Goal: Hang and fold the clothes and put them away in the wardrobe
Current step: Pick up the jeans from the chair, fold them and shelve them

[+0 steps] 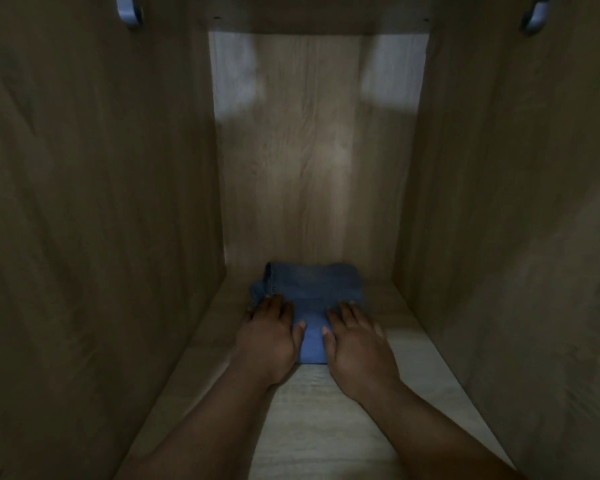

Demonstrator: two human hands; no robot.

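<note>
A folded blue denim garment (312, 285) lies on the wardrobe shelf (319, 410), close to the back panel. My left hand (269, 336) rests flat on the garment's near left corner, fingers together and pointing away from me. My right hand (359, 344) lies flat on its near right part, thumb turned inward. Between the two hands a strip of blue cloth shows. Both palms press down on the fabric; neither hand curls around it. My forearms reach in from the bottom of the view.
The compartment is dim, walled by a wooden left side panel (101, 220), a right side panel (516, 220) and a lighter back panel (316, 150). Two pale hooks or brackets sit at the top left (129, 12) and top right (536, 15).
</note>
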